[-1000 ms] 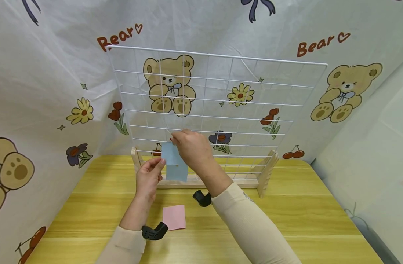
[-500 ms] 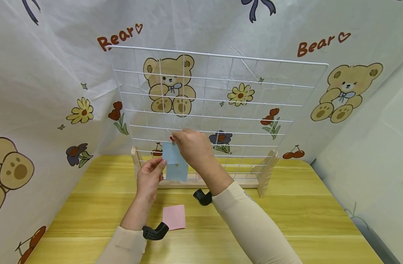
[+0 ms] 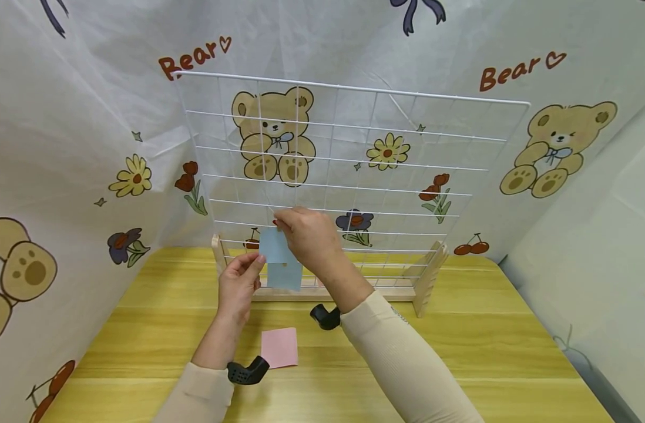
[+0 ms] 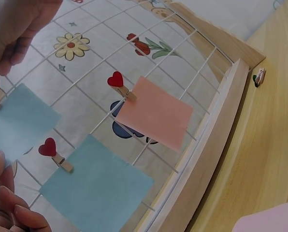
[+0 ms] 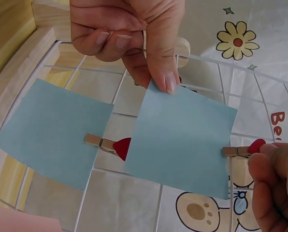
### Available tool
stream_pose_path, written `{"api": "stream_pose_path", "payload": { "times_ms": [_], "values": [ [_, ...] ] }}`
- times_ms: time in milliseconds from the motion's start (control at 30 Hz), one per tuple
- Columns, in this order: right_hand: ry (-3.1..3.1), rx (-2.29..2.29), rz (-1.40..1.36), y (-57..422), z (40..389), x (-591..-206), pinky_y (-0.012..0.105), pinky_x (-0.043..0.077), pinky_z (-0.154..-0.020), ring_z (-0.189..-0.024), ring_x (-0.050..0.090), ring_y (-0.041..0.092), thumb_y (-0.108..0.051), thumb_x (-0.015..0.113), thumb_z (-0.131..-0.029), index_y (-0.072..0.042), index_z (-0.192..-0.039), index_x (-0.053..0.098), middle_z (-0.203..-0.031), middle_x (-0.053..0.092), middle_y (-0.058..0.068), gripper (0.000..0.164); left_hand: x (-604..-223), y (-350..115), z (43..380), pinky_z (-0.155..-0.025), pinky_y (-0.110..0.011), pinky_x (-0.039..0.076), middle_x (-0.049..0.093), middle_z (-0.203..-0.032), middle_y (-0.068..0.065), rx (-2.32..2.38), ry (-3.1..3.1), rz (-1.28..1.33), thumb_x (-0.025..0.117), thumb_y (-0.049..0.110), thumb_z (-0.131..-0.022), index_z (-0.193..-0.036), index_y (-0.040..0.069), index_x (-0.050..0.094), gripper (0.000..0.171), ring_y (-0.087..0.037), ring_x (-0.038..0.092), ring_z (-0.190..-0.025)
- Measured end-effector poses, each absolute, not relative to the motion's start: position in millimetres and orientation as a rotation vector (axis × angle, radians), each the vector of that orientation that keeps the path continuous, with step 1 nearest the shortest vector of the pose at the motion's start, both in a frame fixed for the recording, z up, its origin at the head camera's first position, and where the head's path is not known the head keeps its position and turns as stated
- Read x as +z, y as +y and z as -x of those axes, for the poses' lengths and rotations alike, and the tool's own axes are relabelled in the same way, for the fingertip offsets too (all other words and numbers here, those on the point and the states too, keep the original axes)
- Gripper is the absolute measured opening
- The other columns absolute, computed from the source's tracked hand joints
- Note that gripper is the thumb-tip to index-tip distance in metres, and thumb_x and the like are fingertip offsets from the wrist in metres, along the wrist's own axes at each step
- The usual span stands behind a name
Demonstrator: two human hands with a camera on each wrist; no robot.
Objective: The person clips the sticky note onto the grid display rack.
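Observation:
My left hand point(image 3: 238, 285) pinches the left edge of a light blue paper square point(image 5: 182, 140) between thumb and fingers, against the white wire grid point(image 3: 333, 124). With thumb and fingertips, my right hand point(image 3: 312, 241) pinches a small wooden clothespin point(image 5: 236, 152) with a red heart, whose tip sits on that square's upper edge. Just below hangs a second blue square point(image 4: 98, 186), fixed to a wire by another heart clothespin point(image 4: 62, 162). Beside it a salmon square point(image 4: 156, 113) hangs from its own heart clothespin point(image 4: 122, 89); in the head view the right arm mostly hides this one.
The grid stands in a wooden base point(image 3: 333, 295) on a yellow wood-grain table point(image 3: 486, 352). A pink paper square point(image 3: 279, 348) lies in front of it. One loose clothespin point(image 4: 259, 77) lies near the base. Behind hangs a white bear-print cloth point(image 3: 343, 35).
Both hands stay in place on the blue square and the clothespin. Only the head view has shifted slightly.

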State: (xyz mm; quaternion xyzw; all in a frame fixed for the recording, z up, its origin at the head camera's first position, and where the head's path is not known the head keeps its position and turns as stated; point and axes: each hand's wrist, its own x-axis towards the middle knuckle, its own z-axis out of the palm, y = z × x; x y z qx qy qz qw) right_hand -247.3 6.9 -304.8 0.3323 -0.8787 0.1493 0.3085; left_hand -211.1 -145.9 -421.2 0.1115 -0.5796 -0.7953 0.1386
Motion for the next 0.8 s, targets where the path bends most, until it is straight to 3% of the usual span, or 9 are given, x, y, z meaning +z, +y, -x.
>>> {"api": "stream_pose_path", "payload": {
  "times_ms": [367,800],
  "values": [
    [-2.252,0.429,-0.930,9.9,251.4,-304.1,0.028,0.059,-0.067,-0.078,0.075,0.014,-0.013,0.067,-0.099,-0.015,-0.095,0.079,-0.089,0.079,-0.002,0.012,-422.2,-147.0,211.8,-0.059,-0.018,0.041,0.063,-0.083,0.012,-2.316,-1.668,-0.313,0.072,0.017,-0.096,-0.094,0.024,0.070,0.007,-0.006,0.045,-0.061],
    [-2.214,0.388,-0.890,7.6,250.6,-309.8,0.025,0.058,-0.060,-0.075,0.076,0.013,-0.017,0.069,-0.098,-0.018,-0.093,0.079,-0.090,0.080,-0.004,0.011,-422.2,-144.2,216.1,-0.057,-0.018,0.039,0.063,-0.081,0.012,-2.313,-1.623,-0.312,0.071,0.013,-0.096,-0.090,0.025,0.071,0.014,-0.005,0.044,-0.059]
  ]
}}
